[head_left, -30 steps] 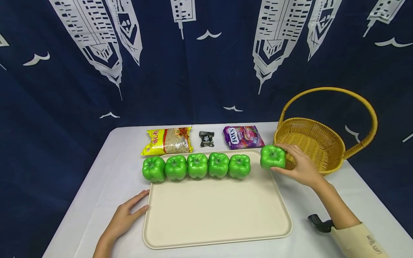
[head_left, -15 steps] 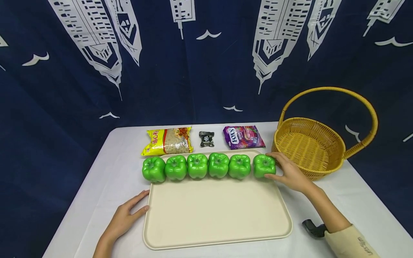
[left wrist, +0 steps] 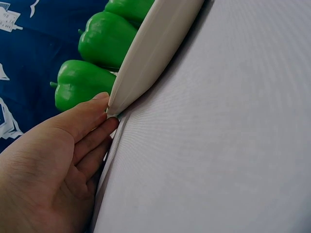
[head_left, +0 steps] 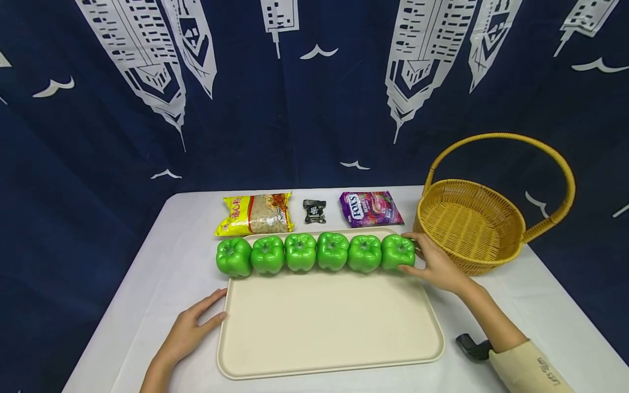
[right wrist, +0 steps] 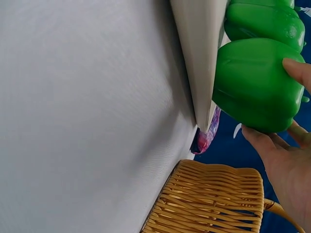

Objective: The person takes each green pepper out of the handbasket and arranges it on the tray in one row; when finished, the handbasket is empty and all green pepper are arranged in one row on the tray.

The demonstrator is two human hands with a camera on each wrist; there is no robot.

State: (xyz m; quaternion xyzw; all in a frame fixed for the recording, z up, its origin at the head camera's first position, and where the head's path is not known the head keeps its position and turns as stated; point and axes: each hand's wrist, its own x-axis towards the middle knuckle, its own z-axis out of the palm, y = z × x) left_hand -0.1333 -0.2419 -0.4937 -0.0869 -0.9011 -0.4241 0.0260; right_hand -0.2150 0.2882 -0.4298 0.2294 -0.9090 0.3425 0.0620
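Several green bell peppers stand side by side in a row along the far edge of a cream tray. The rightmost pepper sits at the tray's far right corner, against its neighbour. My right hand holds it from the right, thumb on the near side and fingers behind; the right wrist view shows the thumb and fingers around the pepper. My left hand rests at the tray's left edge, its fairly straight fingers touching the rim, as the left wrist view shows beside the tray.
A wicker basket with a tall handle stands at the right, just beyond my right hand. Behind the tray lie a yellow food packet, a small black wrapped piece and a purple candy bag. A dark blue curtain hangs behind the table.
My right hand has brought the rightmost pepper leftward from beside the basket onto the tray, closing the gap to the row. My left hand has stayed at the tray's edge.
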